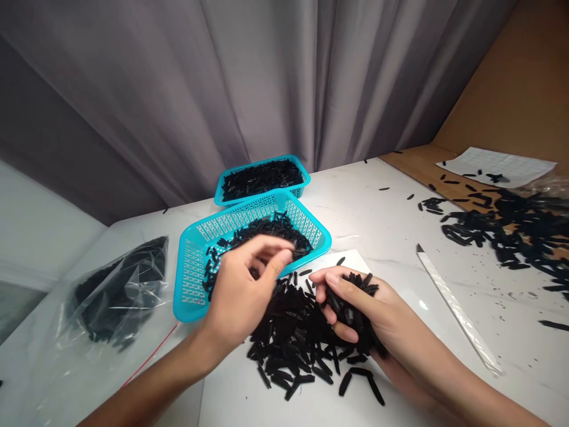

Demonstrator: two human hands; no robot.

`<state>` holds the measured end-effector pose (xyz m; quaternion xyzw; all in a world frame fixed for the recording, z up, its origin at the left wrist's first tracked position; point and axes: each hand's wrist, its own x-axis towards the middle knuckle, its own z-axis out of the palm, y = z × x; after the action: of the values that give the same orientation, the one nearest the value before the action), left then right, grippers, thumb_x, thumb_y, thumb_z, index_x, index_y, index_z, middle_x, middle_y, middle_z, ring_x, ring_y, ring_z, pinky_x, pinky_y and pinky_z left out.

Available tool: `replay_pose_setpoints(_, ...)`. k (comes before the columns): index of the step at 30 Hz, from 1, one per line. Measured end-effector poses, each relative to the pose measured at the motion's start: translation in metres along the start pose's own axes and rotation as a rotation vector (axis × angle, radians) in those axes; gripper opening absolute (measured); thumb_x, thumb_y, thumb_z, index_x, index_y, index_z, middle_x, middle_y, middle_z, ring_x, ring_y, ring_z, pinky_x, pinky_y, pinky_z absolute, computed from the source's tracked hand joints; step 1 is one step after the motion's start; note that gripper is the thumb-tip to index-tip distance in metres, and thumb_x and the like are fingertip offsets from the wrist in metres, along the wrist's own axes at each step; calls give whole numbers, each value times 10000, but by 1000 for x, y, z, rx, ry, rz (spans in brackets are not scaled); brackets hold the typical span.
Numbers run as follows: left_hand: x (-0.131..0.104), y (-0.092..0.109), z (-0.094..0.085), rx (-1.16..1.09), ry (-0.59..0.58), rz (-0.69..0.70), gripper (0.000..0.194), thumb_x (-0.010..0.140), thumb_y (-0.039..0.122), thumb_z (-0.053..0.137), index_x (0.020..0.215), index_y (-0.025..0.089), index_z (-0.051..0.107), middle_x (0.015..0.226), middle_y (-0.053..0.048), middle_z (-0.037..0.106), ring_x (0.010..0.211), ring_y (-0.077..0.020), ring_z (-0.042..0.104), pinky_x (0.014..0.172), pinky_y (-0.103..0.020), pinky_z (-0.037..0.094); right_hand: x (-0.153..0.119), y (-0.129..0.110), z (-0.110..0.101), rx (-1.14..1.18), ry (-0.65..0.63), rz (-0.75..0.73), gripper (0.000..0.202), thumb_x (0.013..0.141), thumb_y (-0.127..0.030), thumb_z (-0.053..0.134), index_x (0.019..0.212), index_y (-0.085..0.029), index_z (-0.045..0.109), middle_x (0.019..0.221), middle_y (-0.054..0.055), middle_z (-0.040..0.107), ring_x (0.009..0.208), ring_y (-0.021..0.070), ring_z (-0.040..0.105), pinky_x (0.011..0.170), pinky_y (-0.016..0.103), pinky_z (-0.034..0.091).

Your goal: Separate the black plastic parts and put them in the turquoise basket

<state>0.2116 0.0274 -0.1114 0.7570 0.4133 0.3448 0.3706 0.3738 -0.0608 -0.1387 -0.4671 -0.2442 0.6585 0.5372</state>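
My left hand is over the near edge of the front blue basket, its thumb and fingers curled toward each other; what lies between the fingertips is too small to make out. Cupped palm-up, my right hand holds a bunch of black strips above the right side of a loose pile. That pile of black strips spreads over a white sheet on the table. More black strips cover part of the front basket's bottom.
Behind stands a second blue basket full of black strips. A clear bag of black pieces lies left. At right are a white-handled blade, scattered strips and paper. A grey curtain hangs behind.
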Motion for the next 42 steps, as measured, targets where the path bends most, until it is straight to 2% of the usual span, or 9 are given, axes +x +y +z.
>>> replay_pose_setpoints(3, -1, -2, 0, 91, 187, 109, 434, 867, 235, 686, 1287, 215, 578, 1130, -56, 688, 960, -174, 639, 709, -255, 504, -1, 1, -1, 24, 23, 66, 328, 885, -507, 656, 889, -180, 682, 673, -20, 542, 504, 64, 381, 509, 223, 235)
replay_pose_setpoints(5, -6, 0, 3, 147, 63, 229, 425, 835, 226, 730, 1242, 223, 607, 1113, -47, 688, 953, -174, 630, 739, -263, 502, -1, 3, -1, 38, 30, 59, 326, 882, -508, 659, 876, -182, 672, 677, -23, 540, 514, 67, 382, 519, 223, 245)
replay_pose_setpoints(8, -17, 5, 11, 159, -205, 417, 190, 824, 239, 762, 996, 183, 703, 967, -44, 726, 895, -176, 653, 795, -281, 514, -2, 6, 1, 24, 19, -2, 326, 874, -501, 671, 844, -176, 668, 706, -10, 550, 571, 97, 407, 530, 232, 290)
replay_pose_setpoints(11, -22, 6, 16, 143, -207, 518, 72, 849, 171, 732, 913, 141, 718, 908, -57, 749, 876, -168, 681, 828, -276, 518, -1, 9, 2, -48, 1, -57, 334, 881, -504, 662, 867, -171, 676, 720, -6, 555, 586, 106, 408, 531, 239, 303)
replay_pose_setpoints(13, -20, 5, 15, 118, -173, 481, 51, 860, 132, 709, 898, 149, 739, 875, -42, 759, 826, -148, 686, 795, -254, 522, -1, 8, 2, -81, 1, -72, 343, 893, -513, 644, 868, -171, 669, 673, -21, 537, 544, 92, 393, 523, 238, 288)
replay_pose_setpoints(19, -11, 6, 9, -48, -112, 108, 129, 864, 139, 692, 893, 220, 787, 865, 8, 775, 799, -128, 709, 747, -206, 539, -1, 3, 0, -105, -6, -77, 362, 879, -506, 666, 775, -161, 640, 637, -22, 535, 514, 77, 394, 505, 232, 264)
replay_pose_setpoints(24, -10, 8, 9, -200, -142, -89, 70, 824, 169, 735, 856, 204, 787, 854, 14, 787, 793, -123, 725, 734, -166, 556, 0, 2, -2, -97, 16, -105, 331, 859, -487, 699, 772, -171, 648, 634, -19, 543, 526, 85, 405, 503, 225, 292)
replay_pose_setpoints(36, -9, 6, 7, -66, -138, 5, 103, 869, 197, 699, 831, 239, 784, 827, 42, 769, 768, -115, 678, 685, -214, 476, 1, 3, -3, -52, -4, -135, 252, 852, -431, 729, 822, -184, 694, 668, -12, 559, 541, 84, 412, 475, 209, 293)
replay_pose_setpoints(42, -11, 6, 8, -14, -148, -11, 147, 891, 247, 671, 773, 231, 756, 757, 56, 739, 704, -104, 630, 644, -224, 439, 1, 3, -4, -81, -14, -111, 325, 876, -463, 690, 759, -164, 643, 644, -11, 549, 518, 76, 404, 490, 225, 273)
